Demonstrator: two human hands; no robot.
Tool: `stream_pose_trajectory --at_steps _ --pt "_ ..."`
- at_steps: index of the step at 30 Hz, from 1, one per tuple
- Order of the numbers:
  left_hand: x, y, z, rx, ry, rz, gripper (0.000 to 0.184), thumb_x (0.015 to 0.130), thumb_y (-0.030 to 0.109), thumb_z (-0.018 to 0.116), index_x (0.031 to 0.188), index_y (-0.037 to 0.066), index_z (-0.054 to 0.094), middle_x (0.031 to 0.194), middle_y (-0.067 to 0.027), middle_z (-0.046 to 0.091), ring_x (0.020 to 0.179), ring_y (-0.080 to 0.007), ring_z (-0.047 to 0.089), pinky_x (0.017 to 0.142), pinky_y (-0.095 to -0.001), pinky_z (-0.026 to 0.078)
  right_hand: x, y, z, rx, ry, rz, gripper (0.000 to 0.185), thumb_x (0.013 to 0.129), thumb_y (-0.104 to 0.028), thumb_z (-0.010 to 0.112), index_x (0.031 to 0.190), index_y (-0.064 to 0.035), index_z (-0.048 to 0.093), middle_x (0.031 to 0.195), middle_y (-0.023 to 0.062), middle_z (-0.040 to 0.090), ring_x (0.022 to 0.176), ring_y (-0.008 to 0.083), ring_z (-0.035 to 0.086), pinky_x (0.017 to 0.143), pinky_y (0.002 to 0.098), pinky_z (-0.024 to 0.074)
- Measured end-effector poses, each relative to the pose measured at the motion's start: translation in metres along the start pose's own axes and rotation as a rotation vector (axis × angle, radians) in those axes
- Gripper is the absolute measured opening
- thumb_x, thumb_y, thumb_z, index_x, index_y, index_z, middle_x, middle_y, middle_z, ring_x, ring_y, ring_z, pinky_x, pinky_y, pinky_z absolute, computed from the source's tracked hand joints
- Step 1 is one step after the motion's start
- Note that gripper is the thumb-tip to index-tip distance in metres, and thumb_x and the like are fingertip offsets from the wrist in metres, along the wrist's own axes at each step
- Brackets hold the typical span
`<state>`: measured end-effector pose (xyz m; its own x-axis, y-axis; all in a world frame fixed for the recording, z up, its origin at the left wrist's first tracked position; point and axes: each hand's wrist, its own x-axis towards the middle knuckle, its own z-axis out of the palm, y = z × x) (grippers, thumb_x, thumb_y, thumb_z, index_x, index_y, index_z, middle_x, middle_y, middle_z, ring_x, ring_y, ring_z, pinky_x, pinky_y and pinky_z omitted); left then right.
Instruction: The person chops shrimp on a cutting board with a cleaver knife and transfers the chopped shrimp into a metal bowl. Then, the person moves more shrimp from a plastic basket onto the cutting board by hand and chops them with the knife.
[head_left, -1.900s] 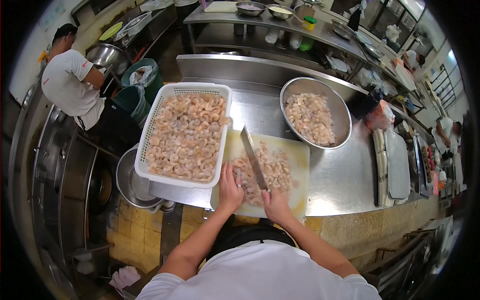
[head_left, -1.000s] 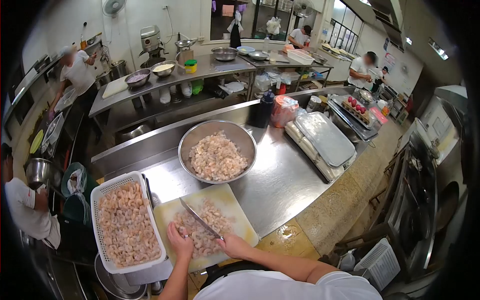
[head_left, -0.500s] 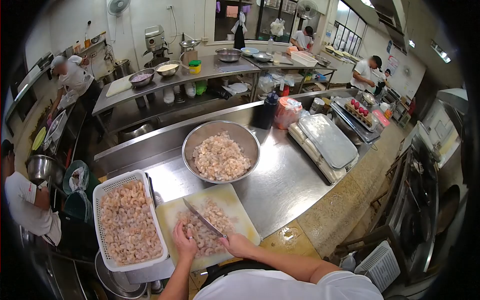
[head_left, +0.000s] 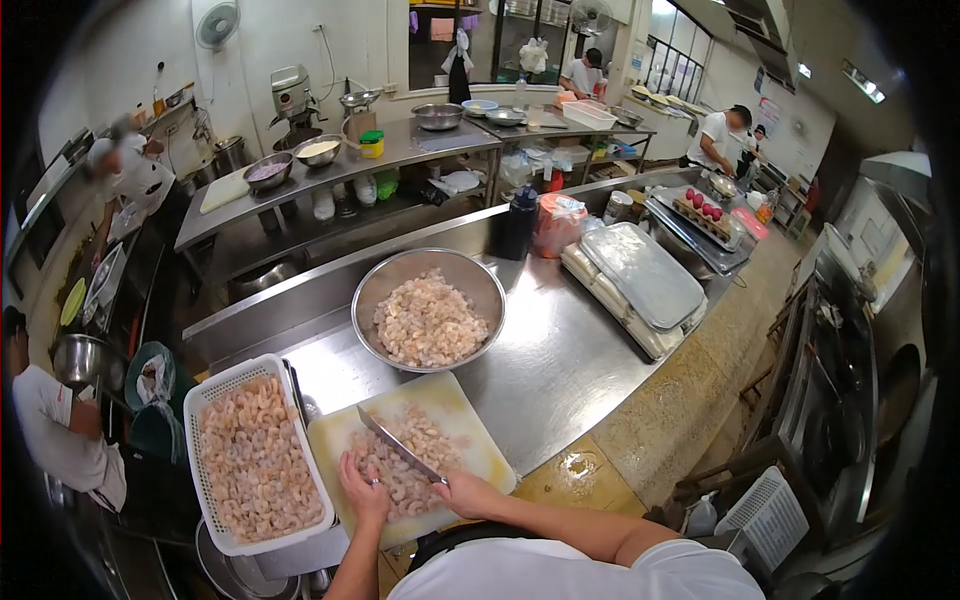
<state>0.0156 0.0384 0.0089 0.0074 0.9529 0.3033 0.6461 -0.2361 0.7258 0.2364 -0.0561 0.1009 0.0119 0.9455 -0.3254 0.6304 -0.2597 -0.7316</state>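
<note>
My right hand [head_left: 472, 494] is closed around the handle of a knife [head_left: 402, 446]. Its long blade slants up and left across the peeled shrimp [head_left: 412, 488] on a pale cutting board [head_left: 480, 414]. Left of the blade, my left hand [head_left: 364, 488] curls its fingers against the near-left edge of these shrimp, a ring on one finger. Part of the pile lies beyond the blade and looks chopped smaller. A white perforated basket [head_left: 192, 440] full of whole peeled shrimp stands left of the board. Behind the board sits a steel bowl [head_left: 365, 325] heaped with shrimp pieces.
A dark bottle [head_left: 514, 226], a reddish container [head_left: 558, 228] and a lidded white tray stack [head_left: 640, 275] stand on the steel table [head_left: 540, 335]. An egg tray [head_left: 705, 215] is at its far right end. Several people work around the kitchen, one person [head_left: 60, 430] close at left.
The view has shifted slightly, so the background sits a little left. The knife blade has tipped down a bit over the shrimp. Both hands stay in about the same place.
</note>
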Motion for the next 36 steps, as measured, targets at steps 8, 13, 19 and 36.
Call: stream_pose_trajectory --at_steps 8,13,19,36 --pt "0.000 -0.002 0.000 0.015 -0.041 0.015 0.050 0.100 0.013 0.062 0.144 -0.006 0.050 0.155 -0.0270 0.047 0.143 -0.0463 0.043 0.121 -0.0528 0.033 0.005 0.015 0.010 -0.004 -0.028 -0.002 0.049 0.107 -0.041 0.056 0.111 0.0075 0.067 0.110 0.0351 0.069 0.104 0.0526 0.067 0.093 0.0564 0.0531" --pt "0.000 0.001 0.000 0.013 -0.040 0.014 0.047 0.100 0.012 0.062 0.143 -0.006 0.051 0.154 -0.0268 0.047 0.143 -0.0458 0.043 0.122 -0.0516 0.032 0.001 0.010 0.010 -0.024 0.017 -0.015 0.051 0.107 -0.041 0.056 0.111 0.0085 0.067 0.110 0.0358 0.069 0.104 0.0529 0.068 0.093 0.0569 0.0536" --pt "0.001 0.002 -0.003 0.030 -0.064 0.011 0.051 0.100 0.014 0.062 0.145 -0.006 0.049 0.155 -0.0269 0.046 0.144 -0.0466 0.043 0.122 -0.0520 0.032 0.005 0.016 0.015 -0.008 0.010 -0.009 0.052 0.107 -0.042 0.056 0.112 0.0087 0.067 0.112 0.0372 0.069 0.107 0.0533 0.068 0.094 0.0572 0.0536" --pt "0.001 0.000 -0.001 0.034 -0.031 0.034 0.046 0.098 0.011 0.063 0.140 -0.006 0.053 0.151 -0.0277 0.050 0.140 -0.0467 0.047 0.120 -0.0520 0.035 0.010 0.026 0.011 0.106 -0.025 -0.046 0.057 0.108 -0.049 0.054 0.112 0.0065 0.064 0.114 0.0341 0.069 0.107 0.0487 0.068 0.094 0.0540 0.0526"
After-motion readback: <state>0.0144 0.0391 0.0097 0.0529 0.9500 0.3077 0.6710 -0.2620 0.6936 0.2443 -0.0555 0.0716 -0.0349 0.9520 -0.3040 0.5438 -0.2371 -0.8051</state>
